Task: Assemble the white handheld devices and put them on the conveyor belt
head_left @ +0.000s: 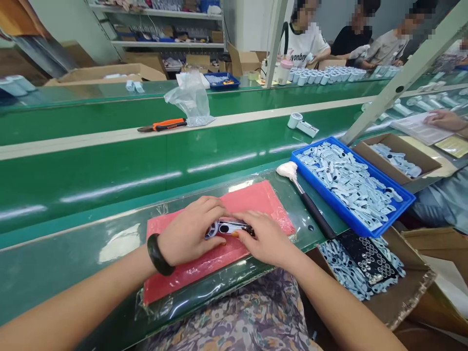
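We find the narrow silver-and-black plastic part (230, 227) gripped between both sets of fingertips, long axis lying sideways above the red mat (256, 202) (left hand (190, 231) at one end, right hand (265, 239) at the other, equally near)

Bright, even light fills the scene, leaving long white glare streaks across the green conveyor belt (120, 187). Wide-angle distortion bends the picture's edges.
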Motion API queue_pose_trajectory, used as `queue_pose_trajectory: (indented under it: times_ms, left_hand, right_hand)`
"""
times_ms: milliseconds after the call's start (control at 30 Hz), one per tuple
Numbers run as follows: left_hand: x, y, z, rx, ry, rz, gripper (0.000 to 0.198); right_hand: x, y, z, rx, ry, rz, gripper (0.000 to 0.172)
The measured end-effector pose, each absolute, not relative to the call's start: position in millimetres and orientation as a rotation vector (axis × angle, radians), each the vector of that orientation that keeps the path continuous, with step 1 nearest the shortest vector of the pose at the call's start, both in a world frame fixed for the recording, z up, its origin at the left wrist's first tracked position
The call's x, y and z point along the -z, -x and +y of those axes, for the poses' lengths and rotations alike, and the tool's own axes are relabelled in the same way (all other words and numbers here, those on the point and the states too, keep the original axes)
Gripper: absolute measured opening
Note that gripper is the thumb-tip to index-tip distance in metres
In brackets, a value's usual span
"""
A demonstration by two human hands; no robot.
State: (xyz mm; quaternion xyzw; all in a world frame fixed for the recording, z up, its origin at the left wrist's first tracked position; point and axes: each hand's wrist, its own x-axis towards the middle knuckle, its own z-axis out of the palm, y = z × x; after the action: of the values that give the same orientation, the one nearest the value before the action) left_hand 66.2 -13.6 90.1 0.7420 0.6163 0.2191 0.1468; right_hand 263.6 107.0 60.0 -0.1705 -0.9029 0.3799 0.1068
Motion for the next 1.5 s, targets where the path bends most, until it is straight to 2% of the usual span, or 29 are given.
queue_pose_trajectory:
  times_ms: [200, 367, 500, 700, 1067, 1267, 1400, 1500]
  left_hand:
    - [-80, -70, -17, -0.784, -2.038, 1.918, 0.018]
    - [-71, -68, -12, -0.887, -2.014, 1.884, 0.019]
    - [-68, -66, -10, -0.887, -1.991, 1.888, 0.018]
    - [-67, -66, -8, -0.908, -1.961, 1.878, 0.016]
    - [-63, -68, -7, -0.869, -1.972, 1.879, 0.011]
    - [-65, -66, -7, -0.873, -1.969, 1.869, 0.01]
    - [-67, -65, -7, -0.864, -1.985, 1.849, 0.009]
    - [-65, -64, -8, -0.884, -1.979, 1.836, 0.011]
  right_hand:
    - [-61, -261, 98, -0.655, 0.463, -2.569, 0.03]
    - [-61, -253, 95, -0.562, 0.474, -2.504, 0.016]
    - [-66, -248, 95, -0.479, 0.467, -2.53, 0.013]
    - [-80, -240, 103, -0.825, 0.597, -2.619, 0.013]
    - [-90, -231, 114, -1.203, 0.715, -2.623, 0.016]
    - [-77, -247, 122, -1.397, 0.677, -2.344, 0.005]
    - [-76, -262, 129, -1.307, 0.748, -2.205, 0.005]
    - [-79, -259, 123, -1.127, 0.665, -2.318, 0.018]
